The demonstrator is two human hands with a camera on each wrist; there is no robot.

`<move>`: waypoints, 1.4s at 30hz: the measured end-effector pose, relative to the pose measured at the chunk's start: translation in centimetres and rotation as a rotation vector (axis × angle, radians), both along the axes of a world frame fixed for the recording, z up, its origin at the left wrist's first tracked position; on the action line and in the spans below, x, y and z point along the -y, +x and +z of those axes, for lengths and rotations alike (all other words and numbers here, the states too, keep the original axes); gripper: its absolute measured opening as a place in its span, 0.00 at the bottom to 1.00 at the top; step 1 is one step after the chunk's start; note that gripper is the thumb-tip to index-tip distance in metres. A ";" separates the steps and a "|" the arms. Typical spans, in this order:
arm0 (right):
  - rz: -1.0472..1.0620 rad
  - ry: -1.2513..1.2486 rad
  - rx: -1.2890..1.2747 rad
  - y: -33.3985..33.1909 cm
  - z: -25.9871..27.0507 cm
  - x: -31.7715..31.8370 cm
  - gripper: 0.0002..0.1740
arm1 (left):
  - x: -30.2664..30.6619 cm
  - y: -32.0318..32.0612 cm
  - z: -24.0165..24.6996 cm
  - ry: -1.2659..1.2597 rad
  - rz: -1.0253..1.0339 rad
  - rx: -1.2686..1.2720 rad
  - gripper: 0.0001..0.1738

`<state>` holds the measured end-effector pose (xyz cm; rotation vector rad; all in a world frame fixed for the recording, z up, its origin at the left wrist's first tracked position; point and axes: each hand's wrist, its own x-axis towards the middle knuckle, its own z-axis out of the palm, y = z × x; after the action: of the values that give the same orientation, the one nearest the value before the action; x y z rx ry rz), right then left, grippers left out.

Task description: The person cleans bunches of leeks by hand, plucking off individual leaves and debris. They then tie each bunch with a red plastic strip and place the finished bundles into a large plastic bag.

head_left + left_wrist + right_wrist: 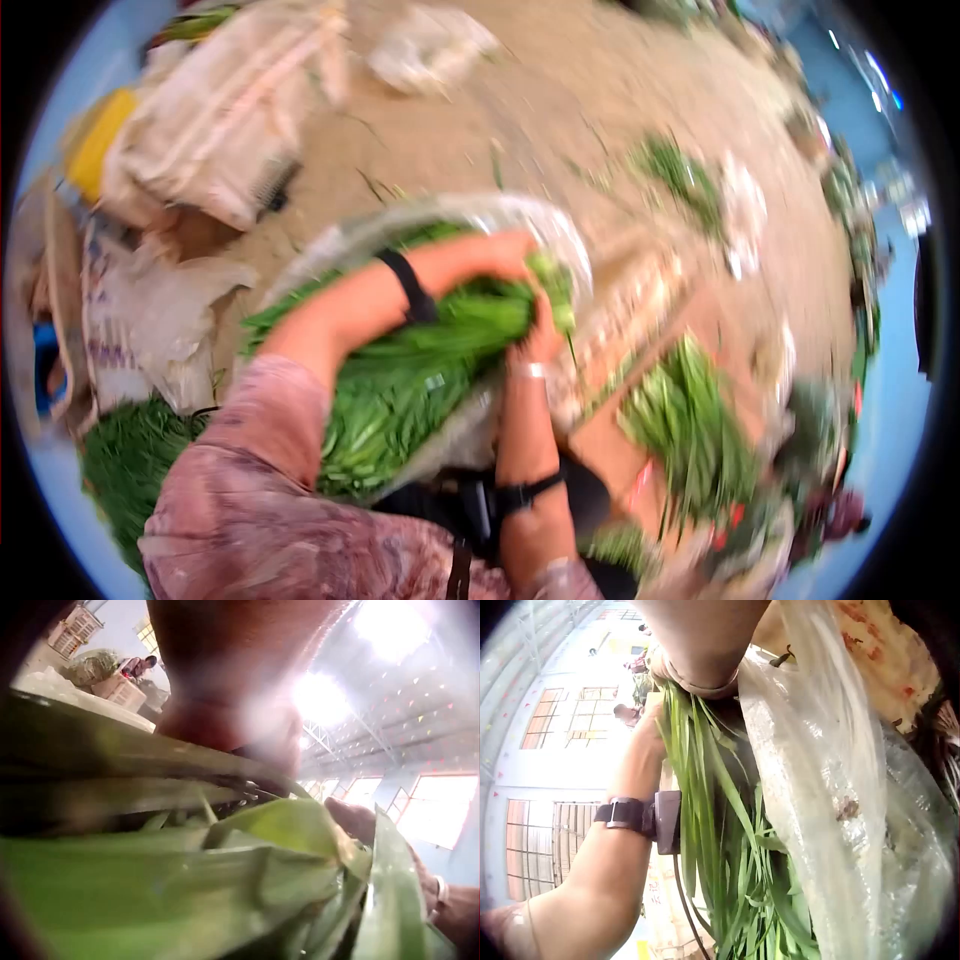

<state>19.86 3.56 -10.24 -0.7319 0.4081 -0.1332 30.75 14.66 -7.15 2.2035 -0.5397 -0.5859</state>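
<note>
A bunch of long green leaves [480,312] lies across a plastic-lined heap of leaves [390,430], its pale stem ends at the right. The left hand [512,256] curls over the stem end from the far side, and the right hand [541,332] grips the same end from the near side. Broad leaves [285,862] fill the left wrist view, with part of the right hand [358,819] behind them. In the right wrist view, leaves [712,787] hang between the left forearm [615,847] and clear plastic [810,780]. Blur and leaves hide most fingertips.
Another pile of long leaves [690,430] lies on a brown board at the right. White sacks [215,120] stand at the upper left, dark green leaves [140,460] at the lower left. Crumpled plastic [430,48] and loose leaves [680,180] lie on the floor.
</note>
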 end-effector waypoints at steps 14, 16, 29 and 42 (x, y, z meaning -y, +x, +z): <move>-0.211 -0.112 -0.068 0.7 -0.2 -1.1 0.18 | 0.5 1.7 -0.1 0.200 -0.259 -0.001 0.37; -0.210 -0.088 -0.089 0.5 0.4 -1.2 0.17 | 0.8 1.7 -0.3 0.198 -0.240 0.004 0.36; -0.228 -0.127 -0.052 0.1 3.0 -2.1 0.16 | 1.2 0.4 -0.4 0.418 -0.047 0.118 0.26; -0.080 -0.151 0.037 1.0 3.1 -2.1 0.19 | 1.8 -0.9 -1.6 0.489 0.111 0.163 0.15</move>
<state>20.85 5.65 -7.14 -0.8609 0.3950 -0.2550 29.84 12.82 -8.77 2.7426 -0.3803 -0.5212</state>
